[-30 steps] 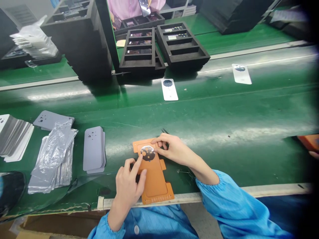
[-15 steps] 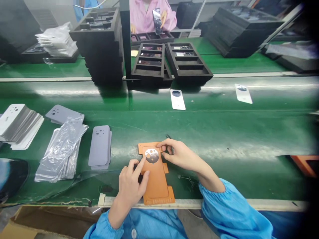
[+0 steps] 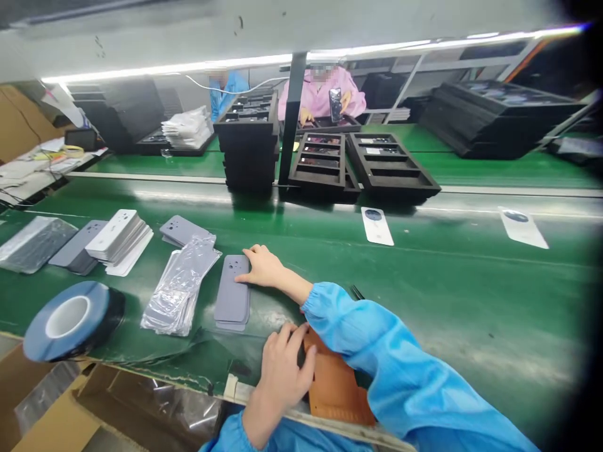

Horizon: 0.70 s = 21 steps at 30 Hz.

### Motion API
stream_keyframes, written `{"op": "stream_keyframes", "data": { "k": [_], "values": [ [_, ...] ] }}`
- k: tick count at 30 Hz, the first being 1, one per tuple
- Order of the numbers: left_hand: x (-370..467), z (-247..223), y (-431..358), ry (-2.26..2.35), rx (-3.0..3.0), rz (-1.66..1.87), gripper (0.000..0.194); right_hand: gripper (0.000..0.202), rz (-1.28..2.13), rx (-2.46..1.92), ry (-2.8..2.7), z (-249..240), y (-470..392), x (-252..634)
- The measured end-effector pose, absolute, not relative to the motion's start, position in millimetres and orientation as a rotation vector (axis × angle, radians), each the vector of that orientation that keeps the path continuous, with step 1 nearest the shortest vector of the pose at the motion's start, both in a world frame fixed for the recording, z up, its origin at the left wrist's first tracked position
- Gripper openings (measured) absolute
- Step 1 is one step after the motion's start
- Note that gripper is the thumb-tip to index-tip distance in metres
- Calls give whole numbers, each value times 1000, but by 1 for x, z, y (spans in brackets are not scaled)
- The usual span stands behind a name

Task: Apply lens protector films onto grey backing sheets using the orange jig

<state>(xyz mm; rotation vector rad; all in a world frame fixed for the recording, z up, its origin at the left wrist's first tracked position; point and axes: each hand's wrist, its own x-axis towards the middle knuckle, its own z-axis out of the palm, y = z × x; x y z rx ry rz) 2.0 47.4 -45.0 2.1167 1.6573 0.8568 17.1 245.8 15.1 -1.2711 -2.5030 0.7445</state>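
My right hand (image 3: 264,266) reaches across to a small stack of grey phone back panels (image 3: 232,292). Its thumb lies over the top panel by the camera holes and the fingertips are at the upper right corner, spread apart; no panel is lifted. My left hand (image 3: 285,364) rests along the left edge of an orange jig (image 3: 335,390), fingers loosely spread. The right sleeve covers much of the jig, including its upper part. Just beyond that sleeve, the tip of a dark thin tool (image 3: 357,292) shows.
Left lie a plastic-wrapped panel bundle (image 3: 181,285), a white panel stack (image 3: 115,237) and a blue tape roll (image 3: 70,320). Two white cards (image 3: 378,233) with dark discs lie beyond. Black trays (image 3: 396,169) stand at the back, where a person in pink (image 3: 348,88) holds a phone.
My right hand has left the jig's upper right and moved left to the grey panels. My left hand stays at the jig. The view has tilted up and turned left.
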Motion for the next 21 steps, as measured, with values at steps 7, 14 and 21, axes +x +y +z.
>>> {"op": "stream_keyframes", "data": {
  "k": [7, 14, 21],
  "values": [
    [1, -48, 46, 1634, 2126, 870, 37, 69, 752, -1269, -2412, 6, 260, 21],
    [1, -46, 46, 1623, 2119, 902, 35, 29, 788, -1247, -2300, 0, 259, 40],
    [2, -46, 47, 1618, 2076, 876, 35, 70, 859, -1195, -2355, -4, 261, 31]
  ]
}}
